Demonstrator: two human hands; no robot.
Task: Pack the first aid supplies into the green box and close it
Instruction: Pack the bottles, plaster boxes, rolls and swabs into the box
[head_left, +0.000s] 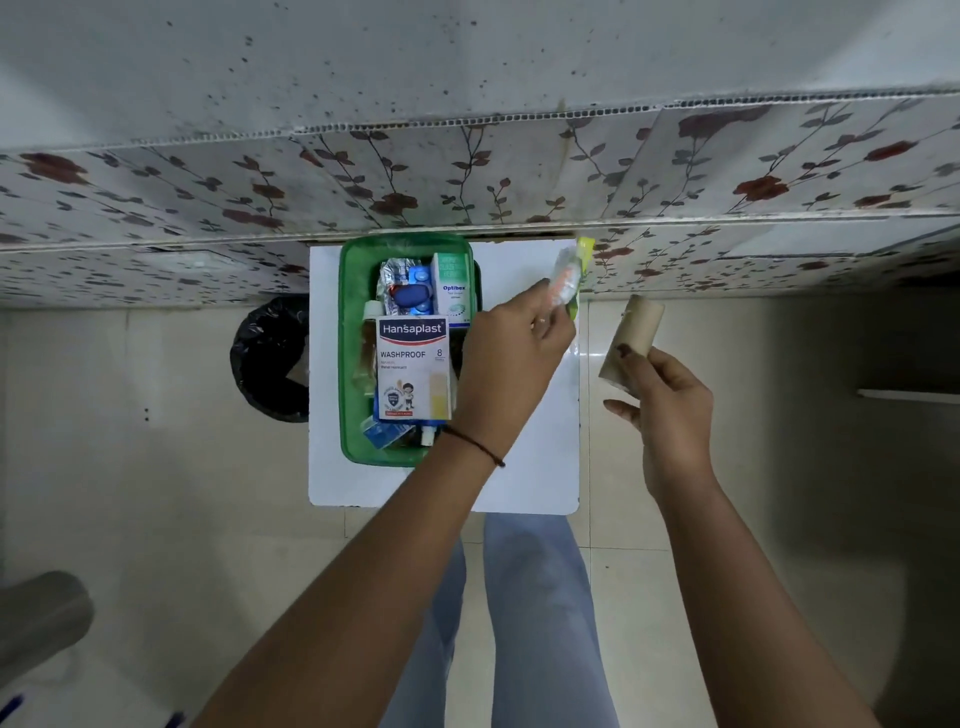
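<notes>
Both hands were closed on supplies: the left hand (511, 332) pinched a blurred clear packet (567, 275), the right hand (670, 395) gripped a beige roll (631, 338); the green box (347, 332) sat open, its right wall hidden.

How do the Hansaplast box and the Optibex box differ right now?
The Hansaplast box looks larger and lies flat, face up on top of the other supplies; the Optibex box looks narrower and sits at the far end of the green box. The Hansaplast box has a navy and red band; the Optibex box is white and teal. Both are already inside the green box.
</notes>
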